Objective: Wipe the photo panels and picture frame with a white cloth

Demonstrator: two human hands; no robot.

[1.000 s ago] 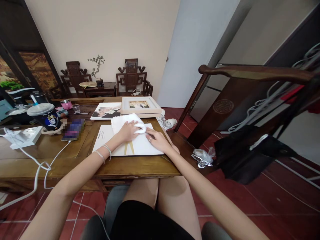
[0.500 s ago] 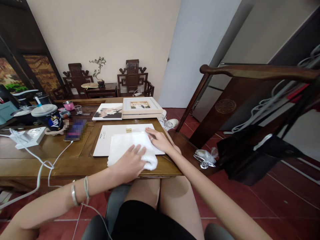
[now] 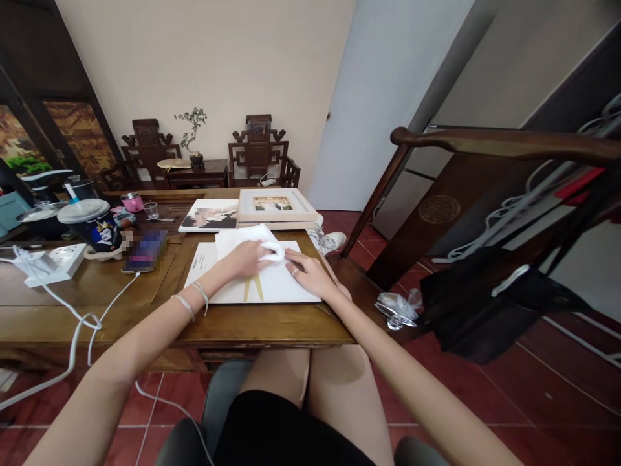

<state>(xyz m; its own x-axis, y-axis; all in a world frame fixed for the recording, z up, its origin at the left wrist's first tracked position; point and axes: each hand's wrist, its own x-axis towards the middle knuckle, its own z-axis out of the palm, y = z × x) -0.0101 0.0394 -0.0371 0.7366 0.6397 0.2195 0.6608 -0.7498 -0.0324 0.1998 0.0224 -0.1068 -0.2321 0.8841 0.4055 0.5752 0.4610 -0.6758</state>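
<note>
At mid-frame, wiping seems in hand: left hand (image 3: 246, 259) on cloth (image 3: 242, 237), grip unclear; right hand (image 3: 312, 274) on board (image 3: 287, 289), fingers slightly apart. The next stroke calls for steady bracing.

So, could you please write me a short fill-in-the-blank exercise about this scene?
1. The left hand touches a soft white ____.
2. On one finger, the right hand wears a ____.
3. The mug beside the small clear cup is coloured ____.
4. The potted tree stands between two dark wooden ____.

Missing words: cloth; ring; pink; chairs.
</note>
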